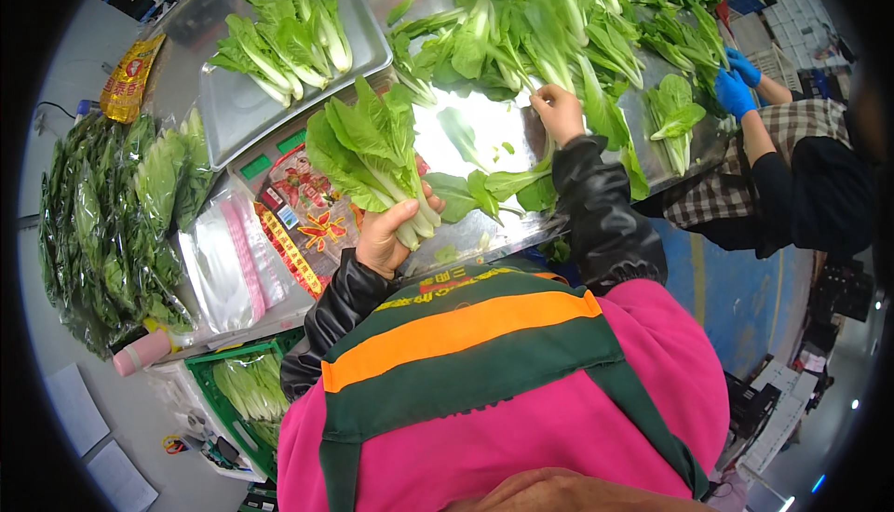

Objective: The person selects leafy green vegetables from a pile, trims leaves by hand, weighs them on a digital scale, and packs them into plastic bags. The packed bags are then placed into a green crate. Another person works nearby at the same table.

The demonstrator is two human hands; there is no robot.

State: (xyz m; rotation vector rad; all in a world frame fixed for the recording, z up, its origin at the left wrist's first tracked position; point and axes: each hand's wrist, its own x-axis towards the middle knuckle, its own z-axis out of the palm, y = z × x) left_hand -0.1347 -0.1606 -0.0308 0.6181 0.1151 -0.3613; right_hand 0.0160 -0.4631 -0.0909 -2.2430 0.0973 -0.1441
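Observation:
My left hand [387, 236] grips a bunch of leafy greens [370, 149] by its pale stalks, above the near part of the metal table [489, 121]. The leaves point up and away from me. Farther right, my right hand [561, 115] has its thumb and fingers pinched on a pale stalk at the near edge of a large heap of leafy greens [489, 37]. The palm side of that hand is hidden. Loose leaves [454, 194] lie on the wet metal between my hands.
A metal tray [237, 124] on the left bears several bunches. Bagged greens [98, 233], clear plastic bags [220, 267] and a pink cylinder [142, 353] lie at far left. Below is a green crate [209, 379]. At right a co-worker's blue-gloved hands [735, 93] touch greens.

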